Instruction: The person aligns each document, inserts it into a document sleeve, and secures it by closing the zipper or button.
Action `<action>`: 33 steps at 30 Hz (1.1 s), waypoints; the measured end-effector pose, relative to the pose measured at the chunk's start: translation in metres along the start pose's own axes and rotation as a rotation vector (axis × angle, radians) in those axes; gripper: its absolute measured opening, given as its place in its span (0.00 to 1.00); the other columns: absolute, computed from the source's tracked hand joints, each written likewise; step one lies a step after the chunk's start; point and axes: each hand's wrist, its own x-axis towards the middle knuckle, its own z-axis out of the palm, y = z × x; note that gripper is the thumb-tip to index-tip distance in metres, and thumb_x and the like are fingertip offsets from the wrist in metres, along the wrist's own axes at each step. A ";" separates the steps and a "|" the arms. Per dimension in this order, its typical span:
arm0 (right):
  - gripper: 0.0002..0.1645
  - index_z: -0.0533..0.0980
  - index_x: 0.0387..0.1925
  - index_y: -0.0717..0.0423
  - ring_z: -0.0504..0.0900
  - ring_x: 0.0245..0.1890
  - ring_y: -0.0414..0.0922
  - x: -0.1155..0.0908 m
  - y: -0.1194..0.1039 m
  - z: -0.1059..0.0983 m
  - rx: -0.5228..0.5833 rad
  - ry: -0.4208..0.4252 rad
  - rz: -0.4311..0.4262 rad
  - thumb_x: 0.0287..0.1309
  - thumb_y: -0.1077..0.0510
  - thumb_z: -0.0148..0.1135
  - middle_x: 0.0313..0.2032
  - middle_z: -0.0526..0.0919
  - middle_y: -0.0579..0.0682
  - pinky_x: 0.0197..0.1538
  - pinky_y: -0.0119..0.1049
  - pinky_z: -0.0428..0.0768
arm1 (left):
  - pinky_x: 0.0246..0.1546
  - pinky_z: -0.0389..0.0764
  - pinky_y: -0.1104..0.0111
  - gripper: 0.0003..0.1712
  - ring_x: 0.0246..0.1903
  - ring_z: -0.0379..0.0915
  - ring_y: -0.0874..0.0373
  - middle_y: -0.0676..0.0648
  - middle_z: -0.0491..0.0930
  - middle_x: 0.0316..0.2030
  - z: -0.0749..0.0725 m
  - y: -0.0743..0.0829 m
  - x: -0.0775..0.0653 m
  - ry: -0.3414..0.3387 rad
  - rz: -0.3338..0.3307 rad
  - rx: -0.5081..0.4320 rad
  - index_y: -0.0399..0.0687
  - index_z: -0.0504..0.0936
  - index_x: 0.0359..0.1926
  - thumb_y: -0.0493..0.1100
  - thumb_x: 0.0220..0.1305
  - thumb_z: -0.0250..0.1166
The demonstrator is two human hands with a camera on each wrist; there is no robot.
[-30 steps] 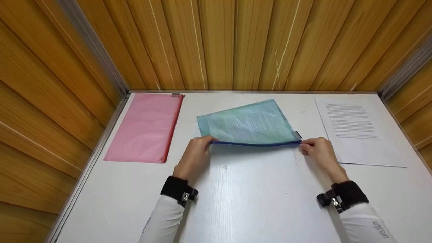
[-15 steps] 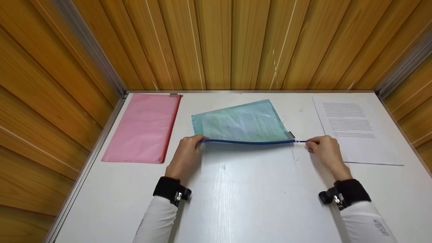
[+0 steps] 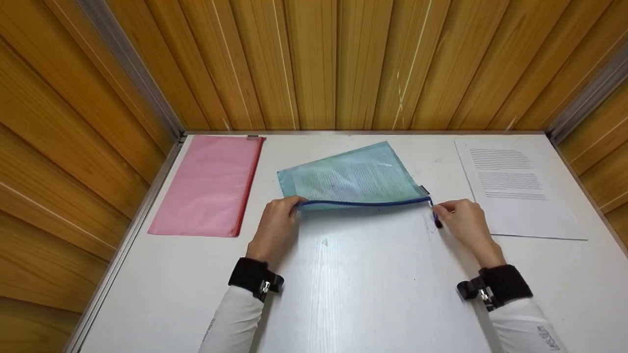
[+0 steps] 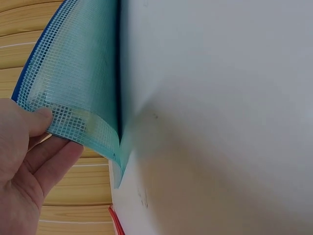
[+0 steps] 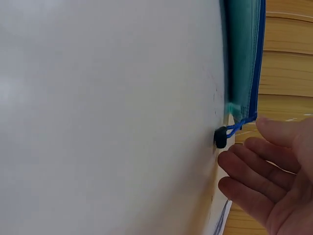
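Note:
A teal mesh zipper pouch (image 3: 343, 179) with printed pages inside lies askew at the middle back, its blue zippered edge lifted toward me. My left hand (image 3: 277, 223) pinches the pouch's near left corner between thumb and fingers, the mesh close in the left wrist view. At the opposite end of the zipper, a blue cord zipper pull (image 5: 230, 133) with a black tip dangles from the corner. My right hand (image 5: 274, 171) is beside it, fingers loosely bent and apart from the pull, thumb tip right at the pouch's corner.
A pink zipper pouch (image 3: 208, 186) with a red edge lies on the left of the white table (image 3: 368, 294). Printed sheets (image 3: 520, 196) lie at the right, just past my right hand. Wood-patterned panels (image 3: 314, 63) wall in the back and sides.
The right hand first draws the zipper pull out straight to the right, then releases it, and the pull now hangs down. The left hand keeps its hold; the zippered edge has risen slightly.

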 end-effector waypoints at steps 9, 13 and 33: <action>0.24 0.90 0.44 0.69 0.84 0.34 0.45 -0.006 -0.023 0.022 0.122 0.018 0.011 0.81 0.50 0.63 0.36 0.93 0.61 0.35 0.27 0.74 | 0.54 0.92 0.54 0.16 0.52 0.92 0.48 0.42 0.94 0.50 0.013 0.017 -0.001 -0.023 0.118 0.042 0.39 0.93 0.53 0.27 0.76 0.60; 0.27 0.89 0.48 0.72 0.93 0.39 0.46 -0.009 -0.037 0.033 0.243 -0.023 0.042 0.83 0.49 0.60 0.41 0.94 0.65 0.38 0.21 0.80 | 0.53 0.92 0.56 0.16 0.51 0.93 0.50 0.43 0.94 0.49 0.020 0.027 0.000 -0.035 0.185 0.072 0.41 0.93 0.53 0.28 0.77 0.61; 0.48 0.34 0.89 0.64 0.58 0.85 0.70 0.000 -0.081 0.069 1.183 -0.343 0.466 0.89 0.42 0.40 0.85 0.50 0.75 0.81 0.52 0.71 | 0.49 0.92 0.62 0.12 0.46 0.94 0.51 0.47 0.95 0.48 0.054 0.066 0.004 -0.148 0.441 0.218 0.44 0.93 0.55 0.34 0.76 0.68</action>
